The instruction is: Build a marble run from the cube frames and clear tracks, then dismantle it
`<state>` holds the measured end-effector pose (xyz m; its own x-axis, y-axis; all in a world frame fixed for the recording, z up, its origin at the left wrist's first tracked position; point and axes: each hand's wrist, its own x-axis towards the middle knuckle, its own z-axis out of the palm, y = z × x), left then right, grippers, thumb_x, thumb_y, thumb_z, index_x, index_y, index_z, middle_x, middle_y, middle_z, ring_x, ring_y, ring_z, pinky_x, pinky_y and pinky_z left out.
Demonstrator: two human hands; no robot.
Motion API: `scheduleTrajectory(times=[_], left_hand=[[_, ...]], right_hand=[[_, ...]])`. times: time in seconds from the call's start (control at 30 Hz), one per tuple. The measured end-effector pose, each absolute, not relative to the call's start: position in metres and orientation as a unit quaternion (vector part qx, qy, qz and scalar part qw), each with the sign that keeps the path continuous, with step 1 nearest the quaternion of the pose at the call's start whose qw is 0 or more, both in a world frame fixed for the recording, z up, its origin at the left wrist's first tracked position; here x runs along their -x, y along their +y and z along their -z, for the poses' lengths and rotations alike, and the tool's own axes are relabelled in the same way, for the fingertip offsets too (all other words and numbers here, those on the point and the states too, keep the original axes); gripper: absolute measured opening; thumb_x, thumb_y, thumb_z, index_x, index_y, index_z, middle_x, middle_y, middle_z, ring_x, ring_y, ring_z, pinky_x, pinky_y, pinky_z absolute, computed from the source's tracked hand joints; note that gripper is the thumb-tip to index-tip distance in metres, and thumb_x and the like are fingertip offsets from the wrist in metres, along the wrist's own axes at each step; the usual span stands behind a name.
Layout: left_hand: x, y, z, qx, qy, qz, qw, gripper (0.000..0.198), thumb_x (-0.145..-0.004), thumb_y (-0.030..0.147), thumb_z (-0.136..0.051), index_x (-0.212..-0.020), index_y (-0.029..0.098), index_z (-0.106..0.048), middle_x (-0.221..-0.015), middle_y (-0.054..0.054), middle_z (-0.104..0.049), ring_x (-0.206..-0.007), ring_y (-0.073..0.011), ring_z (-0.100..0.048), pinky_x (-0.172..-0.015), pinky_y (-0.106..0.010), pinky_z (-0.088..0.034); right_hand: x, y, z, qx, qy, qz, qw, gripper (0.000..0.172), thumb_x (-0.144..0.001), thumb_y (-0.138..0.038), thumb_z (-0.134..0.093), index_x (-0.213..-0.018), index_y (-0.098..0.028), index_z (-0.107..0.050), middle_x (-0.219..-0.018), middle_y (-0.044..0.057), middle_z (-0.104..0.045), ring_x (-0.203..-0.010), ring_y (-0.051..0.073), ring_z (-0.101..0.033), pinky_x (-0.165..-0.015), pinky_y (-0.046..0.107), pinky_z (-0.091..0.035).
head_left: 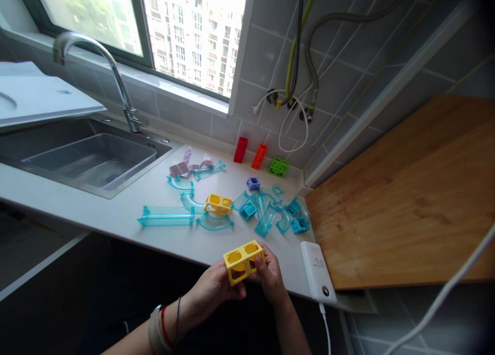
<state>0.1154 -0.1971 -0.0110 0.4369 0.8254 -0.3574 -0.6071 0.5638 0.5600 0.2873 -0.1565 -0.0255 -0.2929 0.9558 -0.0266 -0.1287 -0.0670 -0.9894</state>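
A yellow two-hole block (pixel 243 260) is held between my two hands, just off the counter's front edge. My left hand (pixel 212 289) supports its left end and underside. At its right end my right hand (pixel 270 277) grips it, thumb on the front face. Beyond the hands, another yellow block (pixel 218 204) rests on the counter among clear teal curved pieces (pixel 215 222). A long teal track (pixel 166 216) lies to the left. On the right sit a heap of teal parts (pixel 266 210) and a small blue-violet block (pixel 253 183).
Red (pixel 240 150), orange (pixel 259 156) and green (pixel 278 167) blocks stand near the wall. Lilac pieces (pixel 181 168) lie by the sink (pixel 93 159) with its faucet (pixel 116 71). A white power bank (pixel 317 272) with a cable is beside a wooden board (pixel 406 200).
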Motion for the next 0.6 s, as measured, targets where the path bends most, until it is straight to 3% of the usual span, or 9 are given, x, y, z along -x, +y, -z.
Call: scheduleTrajectory(times=[0.1,0.27,0.4,0.6], left_hand=[[-0.114,-0.198,0.017,-0.138,0.273,-0.411,0.859,0.035,-0.089,0.035,-0.062,-0.116,0.014,-0.067,-0.106,-0.013,-0.072,-0.066,-0.0141,-0.065,-0.069,-0.029,-0.05],[-0.103,-0.194,0.02,-0.044,0.25,-0.416,0.873,0.047,-0.087,0.03,-0.062,-0.132,0.019,-0.06,-0.098,-0.008,-0.073,-0.063,-0.0106,-0.061,-0.068,-0.027,-0.05],[-0.093,-0.19,0.015,-0.148,0.351,-0.423,0.822,0.055,-0.088,0.033,-0.061,-0.14,0.017,-0.05,-0.092,-0.01,-0.074,-0.066,-0.015,-0.066,-0.07,-0.03,-0.052],[-0.079,-0.185,0.015,-0.338,0.465,-0.444,0.688,0.053,-0.087,0.031,-0.057,-0.138,0.019,-0.052,-0.108,-0.012,-0.073,-0.076,-0.0211,-0.071,-0.075,-0.038,-0.057]], right_hand=[[-0.289,-0.157,0.03,0.4,-0.499,-0.625,0.448,0.043,-0.087,-0.053,-0.065,-0.115,-0.02,-0.062,-0.094,0.006,-0.069,-0.078,0.02,-0.067,-0.074,0.033,-0.056],[-0.291,-0.151,0.033,0.389,-0.398,-0.618,0.556,0.038,-0.096,-0.055,-0.048,-0.102,-0.021,-0.064,-0.091,0.007,-0.068,-0.074,0.02,-0.066,-0.072,0.037,-0.057],[-0.291,-0.147,0.034,0.404,-0.402,-0.631,0.526,0.036,-0.093,-0.053,-0.054,-0.107,-0.021,-0.063,-0.095,0.008,-0.068,-0.075,0.02,-0.065,-0.072,0.037,-0.057],[-0.292,-0.148,0.036,0.387,-0.406,-0.655,0.507,0.041,-0.086,-0.045,-0.069,-0.119,-0.022,-0.06,-0.099,0.006,-0.068,-0.079,0.019,-0.064,-0.074,0.035,-0.056]])
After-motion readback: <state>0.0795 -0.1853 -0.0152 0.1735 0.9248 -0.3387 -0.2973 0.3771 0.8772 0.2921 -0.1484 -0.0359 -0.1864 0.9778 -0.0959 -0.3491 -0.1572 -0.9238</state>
